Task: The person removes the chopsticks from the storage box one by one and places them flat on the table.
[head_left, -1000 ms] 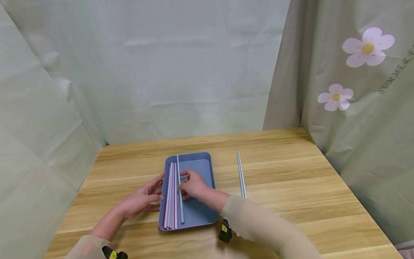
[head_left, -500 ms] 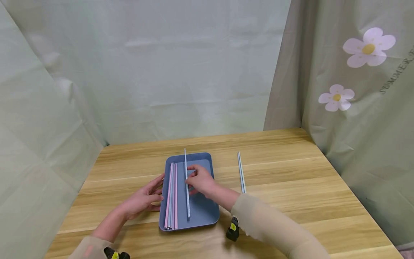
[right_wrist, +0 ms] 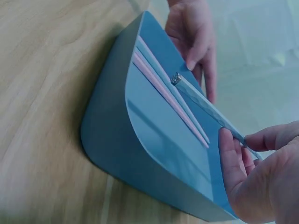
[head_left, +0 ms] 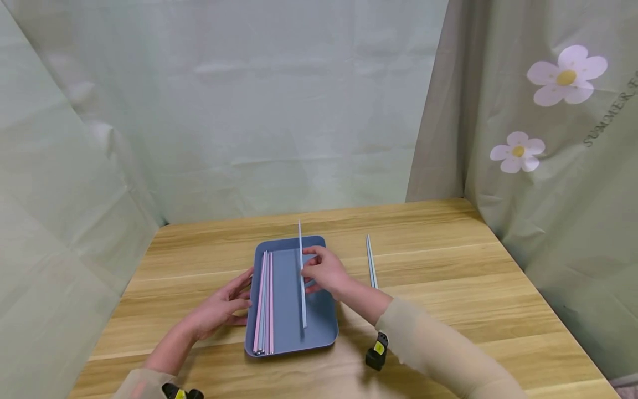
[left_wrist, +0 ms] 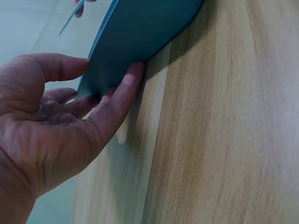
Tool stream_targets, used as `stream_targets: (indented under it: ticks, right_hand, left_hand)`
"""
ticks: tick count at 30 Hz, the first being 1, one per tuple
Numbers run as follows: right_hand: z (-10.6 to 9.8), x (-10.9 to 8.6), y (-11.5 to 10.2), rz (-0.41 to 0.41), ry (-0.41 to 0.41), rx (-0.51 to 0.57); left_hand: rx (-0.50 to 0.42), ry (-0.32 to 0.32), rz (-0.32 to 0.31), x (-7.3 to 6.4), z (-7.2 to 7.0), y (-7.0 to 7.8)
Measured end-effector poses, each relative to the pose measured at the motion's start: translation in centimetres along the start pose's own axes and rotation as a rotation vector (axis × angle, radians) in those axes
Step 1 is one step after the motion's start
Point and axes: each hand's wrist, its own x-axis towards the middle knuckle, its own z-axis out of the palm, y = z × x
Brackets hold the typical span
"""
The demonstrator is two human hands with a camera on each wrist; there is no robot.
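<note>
A light blue chopstick [head_left: 303,305] is pinched between the thumb and fingers of my right hand [head_left: 326,271], raised above the blue-grey tray [head_left: 321,332]. In the right wrist view, its silver-capped end [right_wrist: 176,78] points toward the tray's near side. Several pink and blue chopsticks [head_left: 271,316] lie lengthwise along the tray's left side. My left hand [head_left: 219,310] touches that side from outside, thumb at the rim and other fingers against the outer wall, as the left wrist view shows.
Two blue chopsticks [head_left: 371,260] lie close together on the wooden table [head_left: 448,288] right of the tray, their near ends hidden behind my right forearm. Curtains [head_left: 299,138] rise behind and at both sides of the table.
My right hand has lifted the blue chopstick from beside the others and carried it rightward across the tray. My left hand has stayed at the tray's side.
</note>
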Motion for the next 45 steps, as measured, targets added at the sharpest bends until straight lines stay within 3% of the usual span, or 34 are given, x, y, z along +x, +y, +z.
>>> stream_targets:
  ticks: [9, 20, 37, 45]
  right_hand:
    - [-3.0, -0.7, -0.8, -0.001, 0.017, 0.010]
    - [-7.0, -1.7, -1.5, 0.018, 0.104, 0.016]
    - [-13.2, -2.9, -0.5, 0.036, 0.183, -0.076]
    - [-14.9, -3.1, 0.0, 0.046, 0.210, -0.098]
  left_hand:
    - [0.017, 0.012, 0.000, 0.0, 0.1, 0.1]
    - [0.039, 0.023, -0.014, -0.1, 0.0, 0.2]
    - [0.045, 0.011, -0.017, -0.1, -0.1, 0.3]
    - [0.045, 0.009, -0.016, 0.0, -0.2, 0.1]
